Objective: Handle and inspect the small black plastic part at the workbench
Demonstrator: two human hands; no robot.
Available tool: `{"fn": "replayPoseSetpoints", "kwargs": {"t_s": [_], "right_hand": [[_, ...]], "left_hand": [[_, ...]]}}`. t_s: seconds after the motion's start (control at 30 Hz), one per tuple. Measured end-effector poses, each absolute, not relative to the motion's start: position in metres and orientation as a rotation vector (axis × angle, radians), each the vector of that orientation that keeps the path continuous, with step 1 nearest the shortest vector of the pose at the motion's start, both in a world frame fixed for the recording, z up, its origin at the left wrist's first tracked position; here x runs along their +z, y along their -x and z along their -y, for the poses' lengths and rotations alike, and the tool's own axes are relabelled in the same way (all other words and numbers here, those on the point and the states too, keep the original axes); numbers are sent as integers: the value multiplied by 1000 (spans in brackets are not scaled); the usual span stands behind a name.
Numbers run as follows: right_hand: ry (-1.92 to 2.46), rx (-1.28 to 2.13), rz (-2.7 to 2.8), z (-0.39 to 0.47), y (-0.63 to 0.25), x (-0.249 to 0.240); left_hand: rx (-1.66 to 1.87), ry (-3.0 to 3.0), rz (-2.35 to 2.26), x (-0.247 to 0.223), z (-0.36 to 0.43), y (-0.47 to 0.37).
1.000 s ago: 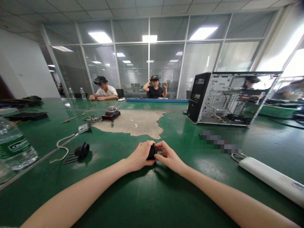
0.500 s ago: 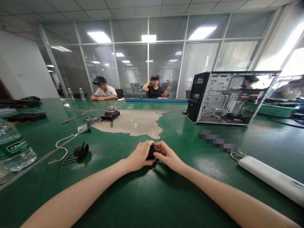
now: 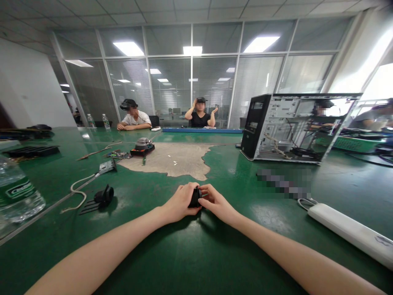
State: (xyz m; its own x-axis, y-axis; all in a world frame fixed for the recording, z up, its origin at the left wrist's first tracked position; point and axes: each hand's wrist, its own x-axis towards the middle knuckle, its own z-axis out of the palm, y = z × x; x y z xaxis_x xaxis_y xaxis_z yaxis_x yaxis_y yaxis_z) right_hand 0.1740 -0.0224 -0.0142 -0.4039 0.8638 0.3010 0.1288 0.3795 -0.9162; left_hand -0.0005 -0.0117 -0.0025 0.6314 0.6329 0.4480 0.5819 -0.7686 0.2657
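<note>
Between my two hands, low over the green table, is a small black part (image 3: 195,198) whose exact kind I cannot make out. My left hand (image 3: 181,200) wraps round it from the left, thumb below and fingers over the top. From the right, my right hand (image 3: 215,200) pinches its edge with thumb and fingertips. Much of the part is hidden by my fingers. To the left lies a black plastic piece (image 3: 104,196) with a round collar and long prongs. Behind it is a metal bracket (image 3: 107,165) near a beige cable (image 3: 80,192).
An open computer case (image 3: 256,127) stands at the right rear. A white power strip (image 3: 346,231) lies on the right, a water bottle (image 3: 21,192) on the left. A red-and-black device (image 3: 143,146) rests by the bare patch (image 3: 184,157). Two people sit across the table.
My hands stay almost still, both round the black part. Across the table, the middle person's hand on the right side has risen.
</note>
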Motion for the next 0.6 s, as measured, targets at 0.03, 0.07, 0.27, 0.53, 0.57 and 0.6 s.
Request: {"fn": "replayPoseSetpoints", "kwargs": {"t_s": [0.03,0.07,0.27,0.53,0.57,0.6], "right_hand": [[846,1080,1793,23,-174,-14],[825,1064,1788,24,-174,-13],[841,1064,1754,25,-173,-11],[874,1102,1791,23,-174,-12],[854,1100,1786,23,-174,-12],[835,1099,1779,24,-174,-11]], "left_hand": [[802,-2752,-1039,-2,12,1],[794,-2754,-1045,-2,12,0],[808,-2765,-1028,-2,11,-1],[816,-2765,-1010,-1,12,0],[812,-2765,-1012,-1,12,0],[812,-2763,-1013,-1,12,0]]}}
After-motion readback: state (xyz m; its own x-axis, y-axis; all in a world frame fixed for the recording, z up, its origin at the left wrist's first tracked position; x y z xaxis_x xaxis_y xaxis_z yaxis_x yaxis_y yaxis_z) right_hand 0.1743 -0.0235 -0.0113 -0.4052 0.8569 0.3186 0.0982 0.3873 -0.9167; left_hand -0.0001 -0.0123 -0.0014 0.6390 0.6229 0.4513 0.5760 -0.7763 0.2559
